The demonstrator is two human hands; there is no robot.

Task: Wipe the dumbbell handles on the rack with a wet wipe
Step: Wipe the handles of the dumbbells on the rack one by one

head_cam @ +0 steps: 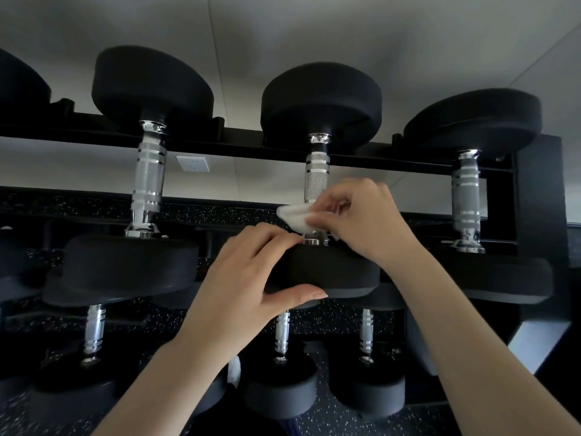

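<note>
Rack [537,190], black, holds 3 dumbbells on the upper tier in full view; a 4th is cut off at the left edge. Lower tier holds at least 3 more, partly hidden behind the arms and upper heads. No brand or weight markings readable on any head.

Left dumbbell [147,174]: untouched, knurled chrome handle exposed.

Left hand [248,278]: grips the near head of the middle dumbbell [317,171], thumb under the rim, fingers curled over the top.

Wipe [292,217]: white, folded, against the lower end of the middle handle, just above the near collar.

Right hand [361,218]: pinches the wipe, fingers bent around the handle; fingertips partly hidden.

Right dumbbell [468,190]: untouched.

Wall socket [192,163] visible between the left and middle handles.
</note>
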